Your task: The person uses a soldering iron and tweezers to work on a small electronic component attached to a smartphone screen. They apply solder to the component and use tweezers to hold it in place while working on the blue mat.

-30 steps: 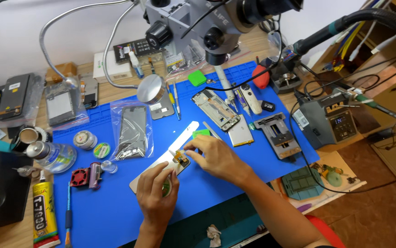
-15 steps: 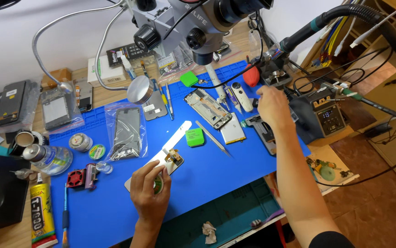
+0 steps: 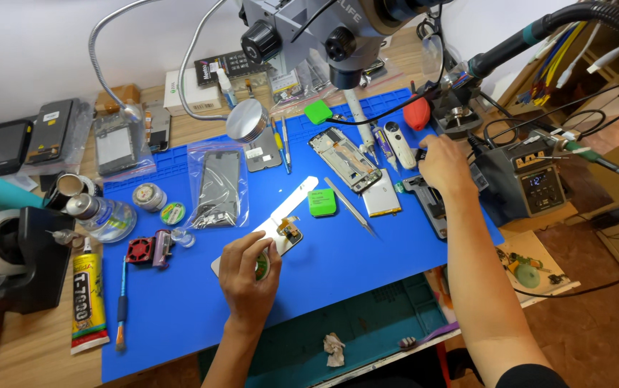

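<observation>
A wooden worktop (image 3: 29,345) carries a blue repair mat (image 3: 180,316), and a grey microscope (image 3: 324,29) hangs over its far edge. To the right sits a dark soldering station (image 3: 532,183). On the mat lie a bagged phone part (image 3: 217,183), an open phone frame (image 3: 344,158), a green square pad (image 3: 321,202) and slim tweezers (image 3: 349,205). The left hand (image 3: 247,276) lies near the front of the mat, fingers curled onto a pale phone back panel (image 3: 291,201) with a small circuit board (image 3: 290,232) on it, and a small green round thing shows under the fingers. The right hand (image 3: 442,164) reaches out to the mat's right edge, fingers bent close at a small dark piece beside the station; whether it grips it, I cannot tell.
</observation>
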